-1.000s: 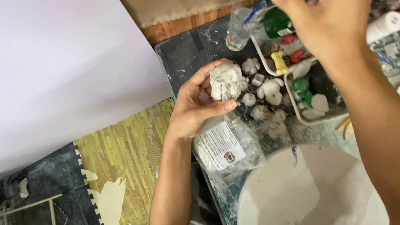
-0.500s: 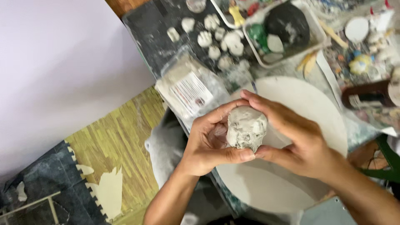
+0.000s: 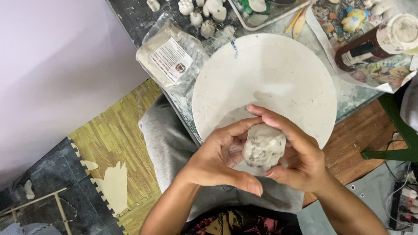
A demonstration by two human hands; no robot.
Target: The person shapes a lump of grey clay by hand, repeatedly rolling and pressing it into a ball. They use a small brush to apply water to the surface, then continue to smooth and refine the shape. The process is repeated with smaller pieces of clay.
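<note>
Clay lump (image 3: 264,148): cupped between left hand (image 3: 217,159) and right hand (image 3: 300,159), both closed round it
Risk: lump held over round white board's (image 3: 278,78) near edge; loose grip could drop it onto lap

Craft workshop, clay-smeared table (image 3: 130,17), small clay figures (image 3: 204,13), round board (image 3: 278,74)

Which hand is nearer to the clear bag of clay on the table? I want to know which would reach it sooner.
The left hand. It cups the clay lump on the side toward the bag of clay; the right hand sits on the lump's far side, away from the bag.
</note>
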